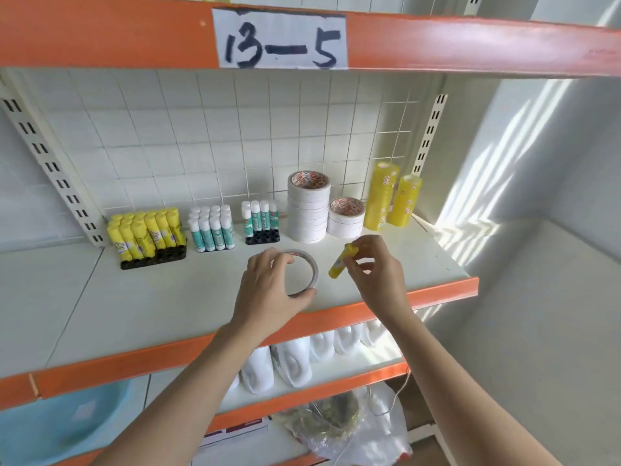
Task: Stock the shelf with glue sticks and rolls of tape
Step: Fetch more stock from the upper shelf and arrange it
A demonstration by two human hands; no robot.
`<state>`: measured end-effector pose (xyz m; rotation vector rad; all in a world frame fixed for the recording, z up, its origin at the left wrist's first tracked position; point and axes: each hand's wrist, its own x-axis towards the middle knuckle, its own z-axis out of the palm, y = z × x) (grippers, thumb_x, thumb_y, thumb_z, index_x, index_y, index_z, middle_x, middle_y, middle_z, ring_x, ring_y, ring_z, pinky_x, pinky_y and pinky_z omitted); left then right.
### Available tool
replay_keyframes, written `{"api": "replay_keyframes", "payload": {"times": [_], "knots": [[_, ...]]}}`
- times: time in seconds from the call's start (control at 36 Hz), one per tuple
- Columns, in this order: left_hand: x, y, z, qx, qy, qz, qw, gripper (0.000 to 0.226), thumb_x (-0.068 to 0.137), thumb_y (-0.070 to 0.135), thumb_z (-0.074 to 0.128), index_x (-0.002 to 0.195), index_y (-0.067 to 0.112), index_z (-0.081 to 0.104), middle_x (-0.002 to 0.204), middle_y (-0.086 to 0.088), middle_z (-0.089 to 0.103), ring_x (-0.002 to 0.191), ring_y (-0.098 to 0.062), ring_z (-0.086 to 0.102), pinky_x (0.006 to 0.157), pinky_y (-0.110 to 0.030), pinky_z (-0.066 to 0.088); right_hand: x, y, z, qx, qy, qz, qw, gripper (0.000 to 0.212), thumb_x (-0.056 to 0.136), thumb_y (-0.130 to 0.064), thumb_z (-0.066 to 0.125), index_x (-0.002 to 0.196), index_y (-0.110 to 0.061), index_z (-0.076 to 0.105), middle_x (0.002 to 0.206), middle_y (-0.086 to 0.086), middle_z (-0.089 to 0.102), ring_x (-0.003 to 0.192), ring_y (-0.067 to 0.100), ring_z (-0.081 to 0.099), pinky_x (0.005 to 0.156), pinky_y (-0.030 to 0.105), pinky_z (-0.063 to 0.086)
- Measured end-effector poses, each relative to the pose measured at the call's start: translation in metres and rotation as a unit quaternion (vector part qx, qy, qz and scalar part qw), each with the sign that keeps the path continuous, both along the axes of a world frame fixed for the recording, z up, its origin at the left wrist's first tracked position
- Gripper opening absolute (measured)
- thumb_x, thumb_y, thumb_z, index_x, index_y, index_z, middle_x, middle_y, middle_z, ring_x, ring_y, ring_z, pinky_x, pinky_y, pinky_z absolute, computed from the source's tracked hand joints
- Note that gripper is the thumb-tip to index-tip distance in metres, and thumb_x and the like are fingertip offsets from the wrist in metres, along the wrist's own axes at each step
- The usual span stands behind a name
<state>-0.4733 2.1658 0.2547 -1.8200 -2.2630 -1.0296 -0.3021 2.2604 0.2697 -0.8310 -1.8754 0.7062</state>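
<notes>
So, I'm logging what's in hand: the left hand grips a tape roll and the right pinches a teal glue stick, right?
Not quite. In the head view the glue stick pinched by the right hand is yellow, not teal. The left hand does grip a tape roll.

Bright daylight streaks the right wall (537, 203); wide-angle edges bend.

Glue sticks (148, 235) left of tape stacks (308, 210)
</notes>
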Motion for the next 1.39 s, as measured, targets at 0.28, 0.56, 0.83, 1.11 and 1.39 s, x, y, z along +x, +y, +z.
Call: {"api": "replay_keyframes", "payload": {"times": [0.28,0.56,0.83,1.11,1.39], "knots": [[0.036,0.071,-0.022,-0.013,-0.018,0.02,1.0,0.053,0.067,0.042,0.081,0.108,0.014,0.062,0.112,-0.001,0.059,0.111,-0.029,0.048,0.087,-0.033,0.041,0.036,0.097,-0.03,0.03,-0.085,-0.031,0.995,0.02,0.084,-0.003,0.065,0.098,-0.014,0.058,0.079,0.0,0.069,0.08,0.02,0.063,0.076,0.037,0.053],[0.053,0.11,-0.034,-0.015,-0.026,0.006,1.0,0.055,0.067,0.042,0.082,0.109,0.013,0.06,0.111,-0.001,0.059,0.111,-0.028,0.048,0.086,-0.036,0.044,0.06,0.153,-0.047,0.016,-0.115,-0.06,0.991,0.022,0.087,-0.008,0.063,0.102,-0.02,0.053,0.086,-0.001,0.068,0.084,0.02,0.063,0.076,0.042,0.052],[0.054,0.121,-0.039,-0.019,-0.037,-0.027,0.999,0.057,0.067,0.04,0.083,0.111,0.012,0.06,0.116,-0.002,0.056,0.114,-0.027,0.047,0.089,-0.036,0.043,0.059,0.156,-0.054,0.033,-0.157,-0.064,0.985,0.021,0.091,-0.019,0.061,0.109,-0.021,0.05,0.097,-0.004,0.064,0.084,0.013,0.062,0.067,0.031,0.046],[0.054,0.13,-0.037,-0.022,-0.034,-0.06,0.997,0.059,0.07,0.042,0.08,0.117,0.015,0.056,0.124,0.002,0.052,0.118,-0.019,0.042,0.087,-0.021,0.032,0.065,0.153,-0.051,0.155,-0.165,-0.113,0.967,0.021,0.088,-0.012,0.058,0.11,-0.012,0.057,0.109,0.01,0.058,0.092,0.033,0.057,0.076,0.042,0.05],[0.05,0.136,-0.036,-0.021,-0.052,-0.077,0.995,0.065,0.066,0.038,0.083,0.12,0.017,0.054,0.127,0.004,0.052,0.12,-0.017,0.042,0.092,-0.02,0.031,0.061,0.121,-0.059,0.254,-0.272,0.068,0.926,0.042,0.075,0.003,0.07,0.112,-0.016,0.067,0.111,0.009,0.06,0.077,0.024,0.063,0.048,0.03,0.048]]}}
